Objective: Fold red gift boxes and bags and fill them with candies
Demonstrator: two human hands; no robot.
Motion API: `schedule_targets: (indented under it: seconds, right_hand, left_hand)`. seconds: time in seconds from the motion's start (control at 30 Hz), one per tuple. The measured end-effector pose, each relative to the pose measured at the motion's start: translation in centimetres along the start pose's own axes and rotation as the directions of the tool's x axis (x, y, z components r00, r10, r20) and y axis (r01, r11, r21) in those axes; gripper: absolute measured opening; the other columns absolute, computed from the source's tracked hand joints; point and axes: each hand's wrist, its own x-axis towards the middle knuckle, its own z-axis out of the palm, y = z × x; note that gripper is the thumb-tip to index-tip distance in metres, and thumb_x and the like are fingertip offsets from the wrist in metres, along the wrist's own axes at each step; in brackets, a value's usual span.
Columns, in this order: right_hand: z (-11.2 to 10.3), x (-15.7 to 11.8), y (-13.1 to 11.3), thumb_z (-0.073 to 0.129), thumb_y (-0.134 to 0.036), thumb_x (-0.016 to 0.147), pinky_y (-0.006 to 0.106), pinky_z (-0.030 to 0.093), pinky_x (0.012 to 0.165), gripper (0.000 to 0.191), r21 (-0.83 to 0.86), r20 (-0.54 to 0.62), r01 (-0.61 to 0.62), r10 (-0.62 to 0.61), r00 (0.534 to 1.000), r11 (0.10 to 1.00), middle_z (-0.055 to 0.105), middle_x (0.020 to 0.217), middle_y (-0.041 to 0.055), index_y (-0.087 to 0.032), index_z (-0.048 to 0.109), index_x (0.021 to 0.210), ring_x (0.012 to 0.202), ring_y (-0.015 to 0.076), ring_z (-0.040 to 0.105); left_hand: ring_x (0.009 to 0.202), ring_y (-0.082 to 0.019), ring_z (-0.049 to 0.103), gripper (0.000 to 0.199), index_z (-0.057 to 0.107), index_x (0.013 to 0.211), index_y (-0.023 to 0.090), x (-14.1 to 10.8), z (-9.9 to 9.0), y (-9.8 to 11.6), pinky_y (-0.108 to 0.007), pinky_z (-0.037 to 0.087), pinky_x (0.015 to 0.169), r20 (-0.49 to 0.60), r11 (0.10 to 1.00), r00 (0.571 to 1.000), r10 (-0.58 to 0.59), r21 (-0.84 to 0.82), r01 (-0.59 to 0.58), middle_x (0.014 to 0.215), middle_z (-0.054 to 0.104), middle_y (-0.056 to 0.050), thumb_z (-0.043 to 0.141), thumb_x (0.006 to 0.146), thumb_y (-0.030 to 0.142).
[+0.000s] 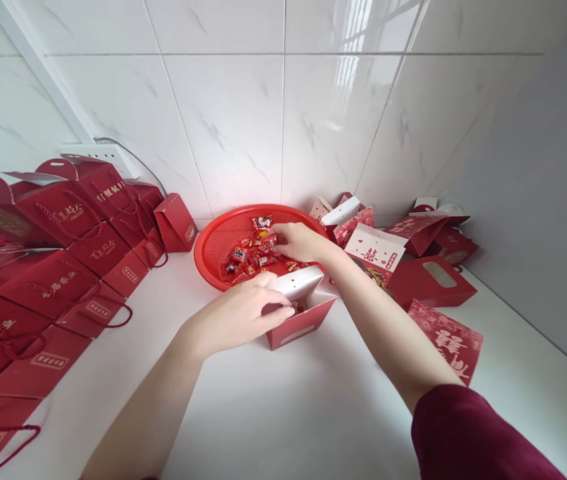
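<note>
Steadying an open box with my left hand, I dip my right hand among the wrapped sweets in a red basket on the white bench. The left grip is narrow, holding the box at its left edge, thumb over the opening; which panel the fingers press, I cannot make out. The box stands upright just in front of the basket, its white-lined flap raised, at least 1 red wrapper visible inside. The right grip is narrow too, thumb and fingertips bunched down on the sweets; from my head camera I cannot tell whether they hold a piece. The sweets lie in a loose heap inside the basket's mesh walls, most in red wrappers. To my left, red boxes with rope handles stand in packed rows, and 1 smaller carton stands at the end nearest the basket. A white socket strip sits against the tiled wall. To my right, red and white packets crowd near the basket; a windowed carton rests beyond them, and a patterned packet lies beside my right forearm, partly covered by a dark red sleeve.
</note>
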Motion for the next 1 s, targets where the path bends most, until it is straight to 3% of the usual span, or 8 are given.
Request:
schedule_targets:
  seconds: [0.1,0.17,0.27,0.37,0.47,0.6,0.83,1.0]
  right_hand:
    - [-1.5,-3.8,-0.7,0.05,-0.025,0.095,0.028,0.052,0.081,0.028,0.283,-0.179,0.057,-0.005,0.984,0.957,0.069,0.107,0.0055,-0.019,0.053,0.122,0.093,0.0167,0.066]
    - [-2.0,-6.1,-1.2,0.056,-0.029,0.092,0.029,0.053,0.078,0.022,0.538,-0.292,0.153,0.013,0.956,0.829,0.068,0.104,0.0046,-0.02,0.056,0.112,0.091,0.0175,0.066]
    - [-1.9,-8.7,-2.2,0.067,-0.03,0.087,0.031,0.053,0.079,0.018,0.722,-0.371,0.273,0.023,0.928,0.636,0.066,0.1,0.0033,-0.021,0.061,0.101,0.092,0.0183,0.063]
    - [-1.3,-9.8,-3.1,0.074,-0.031,0.083,0.031,0.053,0.076,0.02,0.819,-0.355,0.313,-0.003,0.935,0.481,0.064,0.093,0.0028,-0.02,0.065,0.097,0.085,0.017,0.062]
    - [-0.7,-10.0,-3.6,0.078,-0.031,0.08,0.03,0.053,0.072,0.021,0.87,-0.33,0.322,-0.043,0.943,0.373,0.065,0.093,0.0029,-0.019,0.067,0.094,0.08,0.0151,0.061]
    - [-0.5,-9.9,-3.9,0.079,-0.03,0.08,0.03,0.053,0.078,0.022,0.881,-0.296,0.301,-0.072,0.953,0.364,0.068,0.095,0.0031,-0.019,0.07,0.097,0.083,0.0153,0.064]
    - [-0.8,-10.2,-3.8,0.07,-0.037,0.088,0.03,0.052,0.077,0.02,0.837,-0.271,0.249,-0.025,0.962,0.487,0.07,0.086,0.003,-0.018,0.073,0.091,0.081,0.0153,0.063]
    - [-0.5,-9.9,-3.5,0.074,-0.038,0.085,0.028,0.055,0.075,0.021,0.861,-0.291,0.268,-0.015,0.957,0.433,0.072,0.079,0.0026,-0.017,0.075,0.084,0.078,0.0155,0.068]
  left_hand:
    - [0.101,-0.021,0.061,0.033,0.077,0.101,0.028,0.4,0.0,-0.2,-0.034,0.048,0.085,-0.121,0.999,0.992,0.039,-0.033,-0.043,0.132,0.053,-0.005,0.047,0.098,0.043]
    - [0.108,-0.022,0.06,0.032,0.076,0.094,0.026,0.6,0.1,-0.1,-0.033,0.048,0.087,-0.243,0.996,0.969,0.037,-0.065,-0.055,0.144,0.047,-0.004,0.051,0.096,0.044]
    - [0.097,-0.02,0.063,0.029,0.071,0.085,0.021,0.9,0.4,0.0,-0.031,0.05,0.08,-0.481,0.99,0.877,0.008,-0.119,-0.074,0.121,0.063,-0.005,0.057,0.093,0.045]
    - [0.09,-0.019,0.065,0.022,0.066,0.091,0.021,1.3,0.8,0.1,-0.029,0.051,0.077,-0.644,0.975,0.765,-0.001,-0.171,-0.144,0.097,0.07,-0.003,0.067,0.087,0.042]
    - [0.088,-0.017,0.066,0.018,0.067,0.095,0.021,1.3,1.1,0.3,-0.027,0.052,0.076,-0.677,0.954,0.736,0.001,-0.22,-0.203,0.094,0.071,-0.001,0.07,0.086,0.037]
    - [0.082,-0.015,0.066,0.013,0.068,0.093,0.02,0.9,1.0,0.5,-0.024,0.051,0.073,-0.689,0.935,0.725,0.018,-0.245,-0.256,0.088,0.071,0.0,0.066,0.09,0.033]
    - [0.076,-0.013,0.061,0.012,0.066,0.082,0.018,0.5,0.4,0.0,-0.024,0.047,0.069,-0.706,0.951,0.703,0.086,-0.153,-0.27,0.08,0.067,0.001,0.064,0.091,0.026]
    - [0.07,-0.012,0.056,0.017,0.063,0.078,0.018,0.8,0.6,-0.3,-0.025,0.043,0.065,-0.695,0.937,0.716,0.064,-0.205,-0.283,0.074,0.062,0.002,0.064,0.092,0.028]
